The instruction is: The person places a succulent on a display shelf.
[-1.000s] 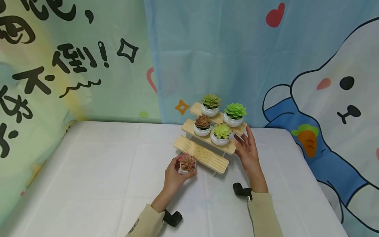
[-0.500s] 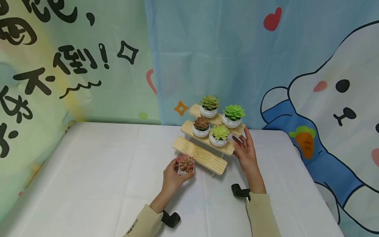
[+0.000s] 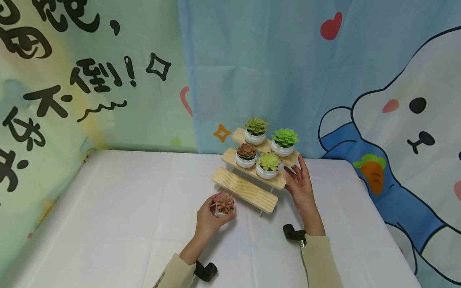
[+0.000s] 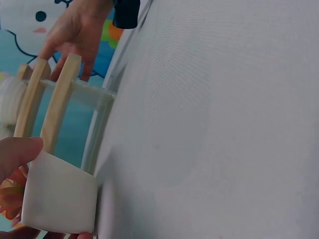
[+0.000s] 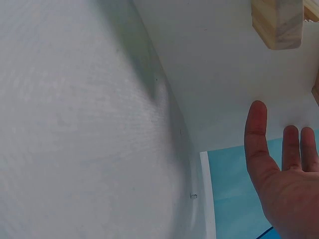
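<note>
My left hand grips a white square pot with a pink succulent in it, just in front of the lowest step of a three-step wooden stand. At the stand's right end is my right hand, its fingers extended beside the upper and middle steps; the right wrist view shows those fingers fairly straight. A dark green succulent and a bright green one stand on the top step. The middle step bears a brown succulent and a yellow-green one, all in round white pots.
A white cloth covers the table. Behind it hang a printed green curtain and a blue one with a cartoon bear. Black camera mounts sit at both wrists.
My left hand has drawn the pink succulent slightly left and toward me, a little away from the lowest step. The right hand and the stand stay in place.
</note>
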A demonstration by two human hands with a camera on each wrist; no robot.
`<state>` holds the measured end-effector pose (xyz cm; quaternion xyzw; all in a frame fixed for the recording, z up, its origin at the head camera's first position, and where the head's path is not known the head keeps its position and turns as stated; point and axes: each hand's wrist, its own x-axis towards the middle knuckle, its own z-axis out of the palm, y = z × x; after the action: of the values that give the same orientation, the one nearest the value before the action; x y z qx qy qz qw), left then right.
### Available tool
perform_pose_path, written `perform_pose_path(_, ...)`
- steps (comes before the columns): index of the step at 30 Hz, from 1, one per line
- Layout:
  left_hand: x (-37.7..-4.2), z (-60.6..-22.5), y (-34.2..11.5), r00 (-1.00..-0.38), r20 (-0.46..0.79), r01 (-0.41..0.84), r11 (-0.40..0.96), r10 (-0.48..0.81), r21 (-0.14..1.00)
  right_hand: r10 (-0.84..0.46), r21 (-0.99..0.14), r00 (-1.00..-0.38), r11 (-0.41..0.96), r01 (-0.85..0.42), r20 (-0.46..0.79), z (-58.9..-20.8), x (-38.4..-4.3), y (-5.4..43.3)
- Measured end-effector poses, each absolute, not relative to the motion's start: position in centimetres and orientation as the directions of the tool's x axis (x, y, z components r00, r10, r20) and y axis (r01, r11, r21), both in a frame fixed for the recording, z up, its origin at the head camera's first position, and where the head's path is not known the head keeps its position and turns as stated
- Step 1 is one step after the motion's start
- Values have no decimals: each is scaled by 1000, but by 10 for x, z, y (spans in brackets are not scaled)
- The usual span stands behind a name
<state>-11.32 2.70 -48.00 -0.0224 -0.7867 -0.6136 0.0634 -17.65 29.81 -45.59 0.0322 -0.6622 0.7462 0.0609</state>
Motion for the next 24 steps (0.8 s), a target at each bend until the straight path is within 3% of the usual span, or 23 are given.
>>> perform_pose_path(24,-113,-461,21,-998,63,53,249,-30,967,46,-985,-990,-108,-136,131,-456,-176,297)
